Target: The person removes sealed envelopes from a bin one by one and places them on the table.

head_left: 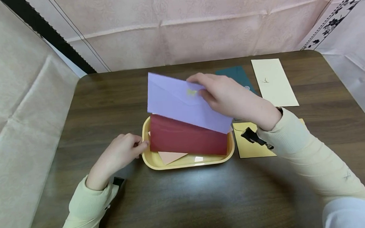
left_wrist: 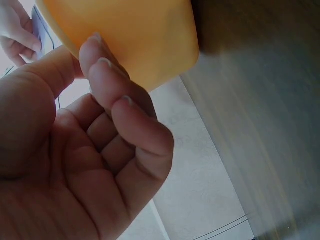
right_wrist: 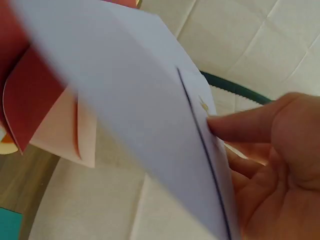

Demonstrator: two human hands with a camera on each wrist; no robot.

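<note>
My right hand (head_left: 222, 93) pinches a lavender envelope (head_left: 172, 97) with a small gold mark on its flap, thumb on one face and fingers behind, as the right wrist view shows. The envelope is tilted above a yellow tray (head_left: 147, 158). A dark red envelope (head_left: 186, 134) lies in the tray, over a pale peach envelope (head_left: 171, 156) whose corner sticks out. My left hand (head_left: 123, 150) holds the tray's left end, thumb at the rim and curled fingers against the outer wall (left_wrist: 165, 45). The lavender envelope covers the red one's upper edge.
On the right of the brown wooden table (head_left: 88, 131) lie a teal envelope (head_left: 236, 74), a cream envelope (head_left: 274, 82) and a yellow envelope (head_left: 251, 148), partly under the right arm. Pale patterned cloth (head_left: 197, 38) hangs beyond the table's far edge.
</note>
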